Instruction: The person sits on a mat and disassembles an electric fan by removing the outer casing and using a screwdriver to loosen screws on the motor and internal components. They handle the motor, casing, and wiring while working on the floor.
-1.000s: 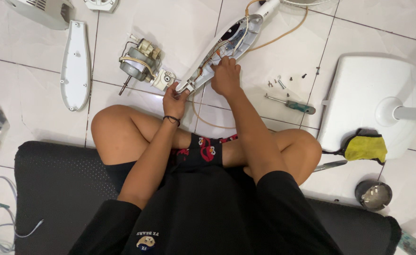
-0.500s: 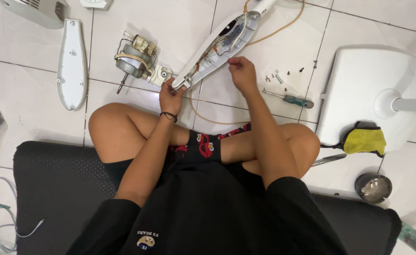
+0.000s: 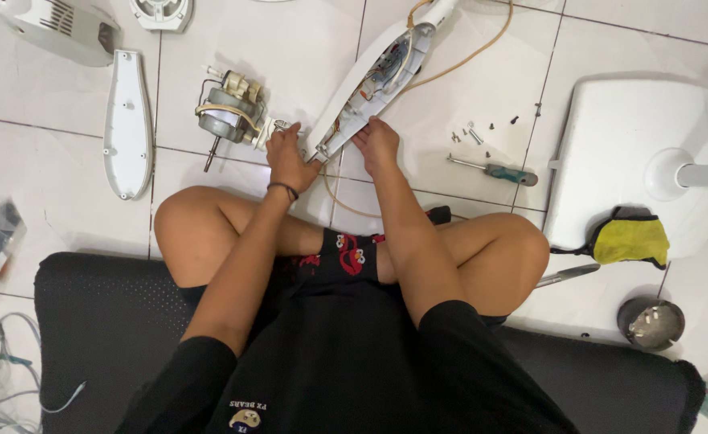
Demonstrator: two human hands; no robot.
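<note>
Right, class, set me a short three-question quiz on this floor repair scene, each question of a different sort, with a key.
1. True or false: the screwdriver is in the person's right hand.
2. Which thing lies nearest the left hand? A) yellow cloth B) fan motor C) metal cup
3. Fill the gap: both hands rest on the near end of the opened white ____, with wiring showing inside.

Key: 1 false, it lies on the tiled floor beside loose screws; 2 B; 3 housing.
</note>
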